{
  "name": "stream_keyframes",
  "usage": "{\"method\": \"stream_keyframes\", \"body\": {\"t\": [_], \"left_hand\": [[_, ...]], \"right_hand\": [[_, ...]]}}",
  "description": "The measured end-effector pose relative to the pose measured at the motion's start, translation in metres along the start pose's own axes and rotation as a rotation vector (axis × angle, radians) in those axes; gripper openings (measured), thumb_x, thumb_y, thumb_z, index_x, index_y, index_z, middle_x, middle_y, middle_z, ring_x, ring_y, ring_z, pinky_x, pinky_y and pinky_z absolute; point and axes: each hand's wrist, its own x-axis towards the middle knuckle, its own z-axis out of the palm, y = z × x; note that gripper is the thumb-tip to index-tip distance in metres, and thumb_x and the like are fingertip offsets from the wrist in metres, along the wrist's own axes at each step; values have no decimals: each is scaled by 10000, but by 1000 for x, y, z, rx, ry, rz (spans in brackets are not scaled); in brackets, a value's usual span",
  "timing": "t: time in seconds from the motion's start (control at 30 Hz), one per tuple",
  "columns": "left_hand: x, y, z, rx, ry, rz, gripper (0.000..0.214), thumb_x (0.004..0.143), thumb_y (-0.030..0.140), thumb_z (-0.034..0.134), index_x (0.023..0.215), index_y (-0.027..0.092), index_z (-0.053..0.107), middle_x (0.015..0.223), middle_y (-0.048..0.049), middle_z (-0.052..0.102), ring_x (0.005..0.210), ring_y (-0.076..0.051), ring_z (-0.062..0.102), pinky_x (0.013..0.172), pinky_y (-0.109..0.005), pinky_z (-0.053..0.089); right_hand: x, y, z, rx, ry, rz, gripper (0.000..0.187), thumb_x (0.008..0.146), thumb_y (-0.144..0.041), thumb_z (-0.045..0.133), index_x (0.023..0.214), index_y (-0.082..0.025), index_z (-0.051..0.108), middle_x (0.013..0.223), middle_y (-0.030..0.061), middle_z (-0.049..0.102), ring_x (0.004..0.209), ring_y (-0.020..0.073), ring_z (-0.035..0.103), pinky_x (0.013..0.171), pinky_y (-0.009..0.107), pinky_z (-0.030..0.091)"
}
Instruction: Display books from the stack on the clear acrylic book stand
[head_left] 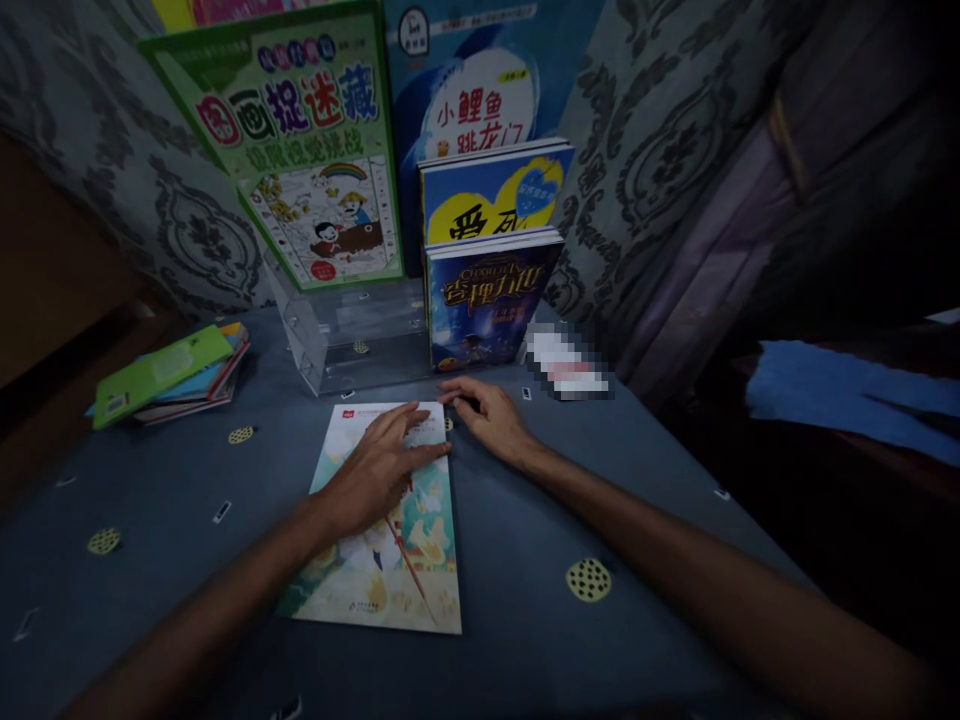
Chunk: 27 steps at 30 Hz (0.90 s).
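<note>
A thin book (pixel 431 555) with a pale green and cream illustrated cover lies flat on the dark cloth in front of me. Resting on its upper half is my left hand (pixel 382 460), fingers stretched out and spread, covering much of the picture. Just beyond the book's upper right corner is my right hand (pixel 491 420), touching the cloth, its fingers partly curled with a gap between thumb and forefinger and nothing visible in them. A clear acrylic stand (pixel 360 345) rises behind the hands. Dark blue books (pixel 487 310) stand upright in its right part, close to my right fingertips.
Blue-and-yellow books (pixel 491 195), a green picture book (pixel 322 130) and a large blue book (pixel 480 75) stand further back. A small stack of books (pixel 169 375) lies at left. A blurred-out item (pixel 568 362) sits right of the stand. Patterned curtain (pixel 667 130) hangs behind.
</note>
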Motion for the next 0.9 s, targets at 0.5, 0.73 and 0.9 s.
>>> {"method": "stream_keyframes", "body": {"t": [0.5,0.73,0.9], "left_hand": [[-20,35,-13,-30,-108,-36,696,793,-46,467,1375,330,521,1308,-95,488,1222,-266,439,956,-463,475],[-20,36,-13,-64,-74,-25,598,870,-16,437,1350,324,544,1290,-98,499,1190,-247,446,954,-442,464],[-20,35,-14,-56,-59,-7,583,875,0,450,1348,328,546,1278,-102,516,1165,-252,466,938,-448,467]], "right_hand": [[0,1,0,-4,0,-19,334,811,-83,495,1074,-172,681,936,54,771,828,187,700,716,308,520],[-2,0,-1,16,-13,16,312,825,-103,503,1082,-160,672,954,71,768,858,205,703,756,331,531],[-1,1,0,17,-11,26,309,832,-108,503,1086,-168,670,965,72,769,881,207,702,781,340,528]]}}
